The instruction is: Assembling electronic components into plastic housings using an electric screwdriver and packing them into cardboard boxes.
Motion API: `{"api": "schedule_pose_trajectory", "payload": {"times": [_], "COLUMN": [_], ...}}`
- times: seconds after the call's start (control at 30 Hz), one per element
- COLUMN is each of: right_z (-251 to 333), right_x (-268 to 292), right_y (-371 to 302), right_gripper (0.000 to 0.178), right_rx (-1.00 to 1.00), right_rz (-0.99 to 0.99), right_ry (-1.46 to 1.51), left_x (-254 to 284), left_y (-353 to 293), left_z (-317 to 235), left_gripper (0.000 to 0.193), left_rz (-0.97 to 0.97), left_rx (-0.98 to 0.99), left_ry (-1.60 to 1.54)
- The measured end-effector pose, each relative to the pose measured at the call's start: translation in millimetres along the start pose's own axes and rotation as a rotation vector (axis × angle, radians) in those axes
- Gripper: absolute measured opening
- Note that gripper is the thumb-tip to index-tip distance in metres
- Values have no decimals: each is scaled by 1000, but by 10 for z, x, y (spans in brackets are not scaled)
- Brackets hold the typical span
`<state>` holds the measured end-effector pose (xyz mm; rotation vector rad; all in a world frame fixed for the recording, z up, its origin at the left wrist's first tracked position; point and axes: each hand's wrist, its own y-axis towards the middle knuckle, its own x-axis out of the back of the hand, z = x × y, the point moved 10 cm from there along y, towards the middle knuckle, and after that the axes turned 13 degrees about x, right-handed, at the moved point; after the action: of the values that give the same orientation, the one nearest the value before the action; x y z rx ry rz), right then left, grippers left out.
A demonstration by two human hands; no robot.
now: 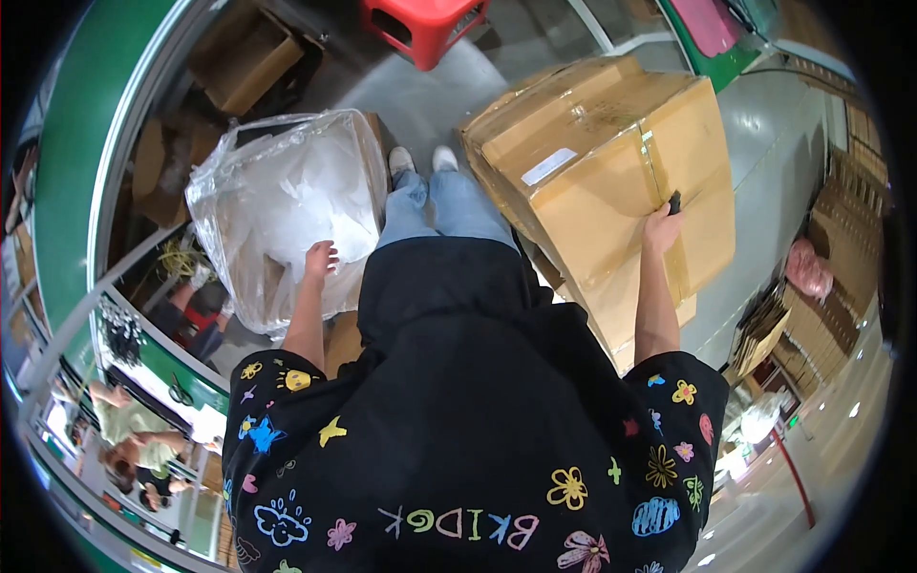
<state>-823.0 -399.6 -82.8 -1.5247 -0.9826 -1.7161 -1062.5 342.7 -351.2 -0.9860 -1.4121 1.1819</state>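
My right hand (660,231) is closed around a small black object (675,201), its exact kind hidden by the fingers. That hand is over the taped top of a large brown cardboard box (592,181), near its yellowish tape strip (659,167). A white label (549,166) is stuck on the same box. Over to the left, my left hand (323,259) has loosely bent fingers, apart, with nothing in them. Below it is a box lined with clear plastic film (306,191), its contents whitish and hard to make out.
A red plastic stool (425,24) stands at the far middle. Brown cartons (245,62) are at the far left, beside a green-edged bench (76,124). Flat cardboard (759,334) and a pink bundle (809,269) lie on the right. Another person (138,430) is at lower left.
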Motion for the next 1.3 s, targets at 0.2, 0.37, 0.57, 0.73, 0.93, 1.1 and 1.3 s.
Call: {"api": "schedule_pose_trajectory", "payload": {"times": [0.2,0.37,0.57,0.73,0.93,1.1,1.3], "right_z": [-375,-353,-479,-418,-280,-234,-382], "right_x": [-272,-243,-437,-329,-384,-337,-413], "right_y": [81,220,187,150,88,73,48], "right_gripper": [42,42,49,49,48,49,49], "right_rx": [-284,-408,-343,-221,-311,-429,-491], "right_rz": [8,68,407,397,321,171,278], "right_ry": [30,48,25,139,209,345,356], "left_x": [23,-754,-1530,-2004,-1876,-1176,-550], "left_y": [-101,-288,-797,-1154,-943,-310,-15], "left_z": [-777,-2152,-3563,-4353,-4421,-4282,-4201], "left_gripper": [34,27,25,20,21,20,27], "left_rz": [-75,61,52,144,243,133,79], "left_rx": [53,-599,-476,-471,-374,-206,-13], "left_ry": [281,574,883,798,753,763,767]}}
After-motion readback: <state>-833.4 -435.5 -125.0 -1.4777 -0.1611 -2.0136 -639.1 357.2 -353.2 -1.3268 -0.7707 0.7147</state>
